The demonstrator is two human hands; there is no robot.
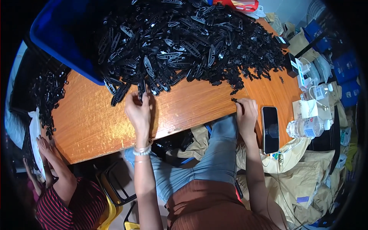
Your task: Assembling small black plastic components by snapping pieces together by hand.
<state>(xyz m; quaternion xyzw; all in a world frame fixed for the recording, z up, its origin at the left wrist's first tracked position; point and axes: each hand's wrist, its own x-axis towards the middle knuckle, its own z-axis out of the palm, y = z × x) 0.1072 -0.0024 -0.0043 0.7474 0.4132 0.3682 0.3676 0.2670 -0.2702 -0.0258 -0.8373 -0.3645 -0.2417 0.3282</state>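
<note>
1. Your left hand pinches a black clip at the pile's near edge; tugging could spill neighbours.
2. Your right hand, fingers curled, grips a small black piece just beside the phone; it could slip off the table.

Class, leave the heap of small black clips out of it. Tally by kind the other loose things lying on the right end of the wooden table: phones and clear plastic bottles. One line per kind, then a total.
Phone: 1
Clear plastic bottle, one lying on its side, one further back: 2
Total: 3
</note>
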